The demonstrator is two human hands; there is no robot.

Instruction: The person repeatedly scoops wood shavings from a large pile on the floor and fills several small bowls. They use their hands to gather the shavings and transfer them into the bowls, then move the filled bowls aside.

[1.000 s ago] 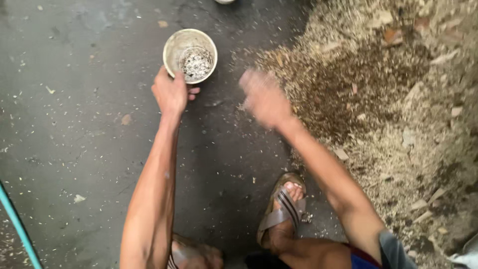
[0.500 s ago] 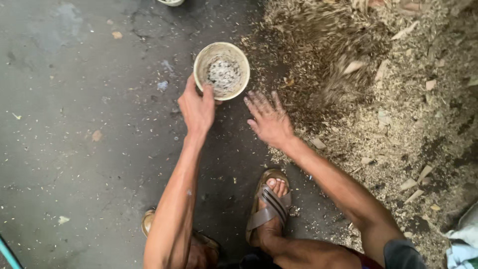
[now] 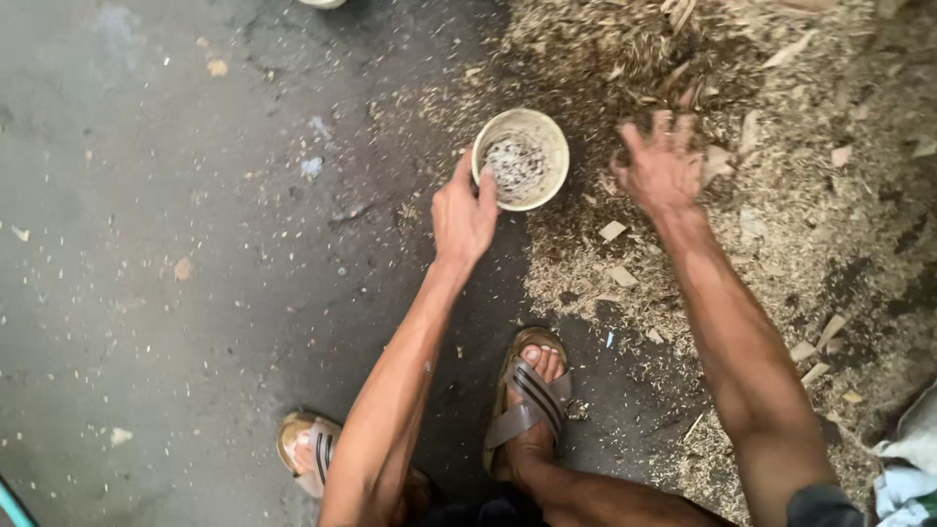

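Note:
A small round cream bowl [image 3: 556,137] stands on the dark floor and holds grey-white bits. My left hand [image 3: 463,217] grips its near-left rim with thumb and fingers. My right hand [image 3: 660,166] reaches to the right of the bowl, fingers spread, resting on the heap of sawdust and wood chips [image 3: 781,176]. Nothing shows in its fingers.
The sawdust heap fills the right side, with loose wood flakes [image 3: 613,230] scattered at its edge. Dark concrete floor [image 3: 176,195] lies to the left. My sandalled feet [image 3: 527,405] are below. A pale sack [image 3: 908,459] lies at the lower right; a teal hose [image 3: 12,507] at the lower left.
The bowl, held by my left hand, has moved right to the edge of the heap. My right hand has moved from beside the bowl out onto the sawdust.

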